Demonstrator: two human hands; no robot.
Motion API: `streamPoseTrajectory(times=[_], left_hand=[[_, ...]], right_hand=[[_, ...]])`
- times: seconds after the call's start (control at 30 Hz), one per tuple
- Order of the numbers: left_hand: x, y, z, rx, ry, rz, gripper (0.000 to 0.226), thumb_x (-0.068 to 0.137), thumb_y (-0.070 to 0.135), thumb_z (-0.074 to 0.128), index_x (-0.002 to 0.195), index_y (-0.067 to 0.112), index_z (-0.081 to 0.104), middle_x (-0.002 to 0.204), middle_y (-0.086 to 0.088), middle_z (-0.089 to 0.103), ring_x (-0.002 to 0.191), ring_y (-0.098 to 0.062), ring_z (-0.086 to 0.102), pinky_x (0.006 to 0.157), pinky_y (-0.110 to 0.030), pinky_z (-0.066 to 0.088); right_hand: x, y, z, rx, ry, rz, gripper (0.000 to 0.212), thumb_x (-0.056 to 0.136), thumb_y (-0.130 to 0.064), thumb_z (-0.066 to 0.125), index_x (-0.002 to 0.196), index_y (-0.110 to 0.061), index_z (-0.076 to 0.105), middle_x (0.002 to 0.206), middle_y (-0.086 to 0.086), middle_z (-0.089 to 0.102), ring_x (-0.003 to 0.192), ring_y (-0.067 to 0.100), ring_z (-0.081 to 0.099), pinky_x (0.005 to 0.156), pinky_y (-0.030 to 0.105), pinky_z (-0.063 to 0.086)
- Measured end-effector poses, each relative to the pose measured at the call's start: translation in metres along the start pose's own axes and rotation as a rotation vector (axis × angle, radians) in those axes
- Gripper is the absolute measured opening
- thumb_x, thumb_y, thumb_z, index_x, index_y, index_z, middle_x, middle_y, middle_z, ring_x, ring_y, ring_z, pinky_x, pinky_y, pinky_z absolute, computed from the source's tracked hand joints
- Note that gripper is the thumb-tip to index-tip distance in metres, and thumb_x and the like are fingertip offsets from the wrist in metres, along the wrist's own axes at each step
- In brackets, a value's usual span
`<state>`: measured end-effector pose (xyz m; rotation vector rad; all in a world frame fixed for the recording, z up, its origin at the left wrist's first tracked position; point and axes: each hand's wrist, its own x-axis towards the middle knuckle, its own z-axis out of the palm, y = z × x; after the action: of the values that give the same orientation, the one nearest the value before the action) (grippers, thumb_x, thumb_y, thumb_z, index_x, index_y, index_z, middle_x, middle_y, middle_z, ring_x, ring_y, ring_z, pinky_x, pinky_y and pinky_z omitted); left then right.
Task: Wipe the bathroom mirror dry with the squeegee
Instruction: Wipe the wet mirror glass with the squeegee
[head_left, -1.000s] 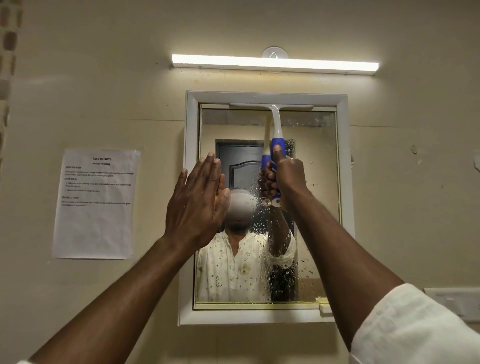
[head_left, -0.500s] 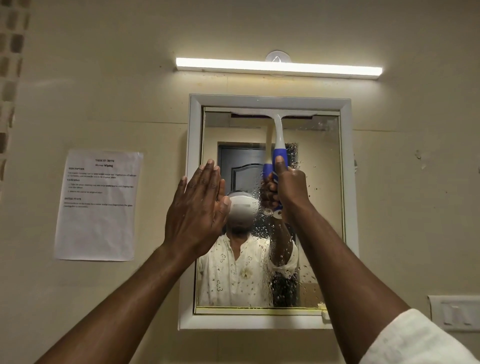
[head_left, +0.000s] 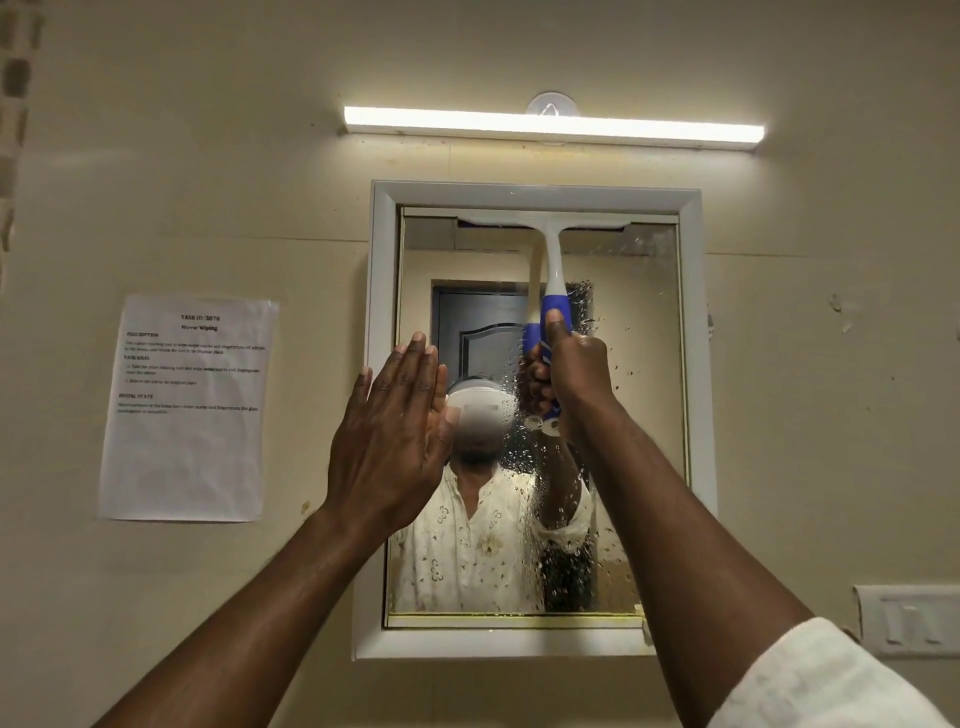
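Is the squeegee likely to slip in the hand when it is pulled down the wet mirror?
Possibly: the right hand looks wet. The squeegee has a blue grip, which probably helps. Its thin white neck may flex slightly.

One mirror (head_left: 639, 415), one squeegee (head_left: 550, 249), two hands, one paper sheet (head_left: 187, 410), one lamp (head_left: 550, 124).

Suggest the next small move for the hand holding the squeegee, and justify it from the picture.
Probably draw the squeegee straight down: its blade sits at the top edge of the mirror, the right hand grips the handle, and droplets cover the glass below.
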<state>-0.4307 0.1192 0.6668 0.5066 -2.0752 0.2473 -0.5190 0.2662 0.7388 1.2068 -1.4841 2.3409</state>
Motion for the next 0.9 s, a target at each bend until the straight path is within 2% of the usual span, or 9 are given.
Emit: streamPoseTrajectory(times=[0.07, 0.13, 0.27, 0.43, 0.8, 0.9], left_hand=[[-0.002, -0.003, -0.003, -0.107, 0.004, 0.043, 0.063, 0.101, 0.039, 0.021, 0.150, 0.017, -0.010, 0.157, -0.003, -0.024, 0.147, -0.015, -0.017, 0.121, -0.042, 0.001], [-0.010, -0.011, -0.007, -0.015, 0.137, 0.111, 0.061, 0.100, 0.046, 0.017, 0.152, 0.021, -0.003, 0.159, 0.002, -0.014, 0.148, -0.013, -0.011, 0.121, -0.042, -0.002], [-0.024, -0.022, -0.018, -0.053, 0.266, 0.127, 0.064, 0.097, 0.056, 0.009, 0.153, 0.026, 0.003, 0.160, 0.008, -0.006, 0.148, -0.008, -0.005, 0.119, -0.030, -0.012], [-0.027, -0.019, -0.019, -0.036, 0.259, 0.132, 0.062, 0.097, 0.054, 0.008, 0.152, 0.026, 0.002, 0.161, 0.006, -0.001, 0.148, -0.009, -0.001, 0.119, -0.030, -0.009], [-0.033, -0.011, -0.016, -0.054, 0.271, 0.140, 0.063, 0.097, 0.056, 0.007, 0.152, 0.026, 0.001, 0.159, 0.009, -0.004, 0.147, -0.007, -0.004, 0.118, -0.028, -0.012], [-0.033, -0.010, -0.006, -0.067, 0.244, 0.144, 0.062, 0.097, 0.056, 0.007, 0.152, 0.027, 0.000, 0.159, 0.009, -0.006, 0.148, -0.008, -0.004, 0.120, -0.033, -0.009]], right_hand=[[0.000, 0.000, 0.001, 0.010, -0.002, 0.005, 0.036, 0.097, -0.039, 0.043, 0.074, -0.013, 0.053, 0.054, -0.001, 0.048, 0.033, 0.004, 0.043, 0.042, 0.017, 0.037], [0.000, 0.001, 0.000, 0.021, -0.002, 0.010, 0.036, 0.097, -0.039, 0.044, 0.074, -0.012, 0.054, 0.054, -0.001, 0.048, 0.033, 0.004, 0.043, 0.042, 0.017, 0.037], [-0.003, 0.005, 0.001, 0.030, -0.012, 0.017, 0.037, 0.097, -0.040, 0.043, 0.076, -0.011, 0.053, 0.055, 0.000, 0.048, 0.035, 0.005, 0.042, 0.041, 0.017, 0.037], [-0.009, 0.011, 0.002, 0.029, 0.007, 0.012, 0.037, 0.097, -0.039, 0.043, 0.079, -0.009, 0.054, 0.055, 0.001, 0.048, 0.033, 0.003, 0.041, 0.036, 0.014, 0.036], [-0.023, 0.021, -0.008, -0.025, -0.011, 0.047, 0.039, 0.098, -0.041, 0.040, 0.090, -0.005, 0.055, 0.059, 0.001, 0.048, 0.042, 0.009, 0.043, 0.044, 0.019, 0.038], [-0.028, 0.024, -0.010, -0.020, -0.009, 0.054, 0.040, 0.098, -0.041, 0.041, 0.092, -0.004, 0.055, 0.060, 0.002, 0.048, 0.044, 0.010, 0.043, 0.046, 0.020, 0.038]])
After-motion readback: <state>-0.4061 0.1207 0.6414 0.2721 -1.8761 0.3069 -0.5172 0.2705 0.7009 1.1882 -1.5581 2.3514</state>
